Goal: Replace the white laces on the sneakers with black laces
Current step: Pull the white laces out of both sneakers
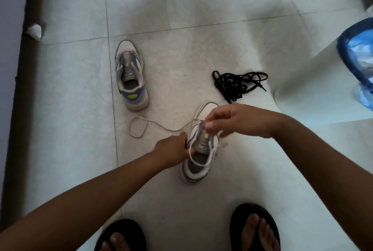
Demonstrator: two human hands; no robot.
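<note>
Feet in black flip-flops (254, 228) nearest. Left hand (173, 150) gripped near sneaker (199, 150) collar; right hand (238, 120) pinched white lace (198, 163) above tongue, toe pointing away. Black laces (238, 84) lay beyond, right-hand side.

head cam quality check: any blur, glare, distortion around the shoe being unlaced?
Head view: right hand slightly motion-blurred where it pinches the white lace; left hand gripping the near sneaker is sharper. Soft glare patches on the floor tiles. Wide-angle bending at the edges; blue bin smeared. Black laces read clearly.
</note>
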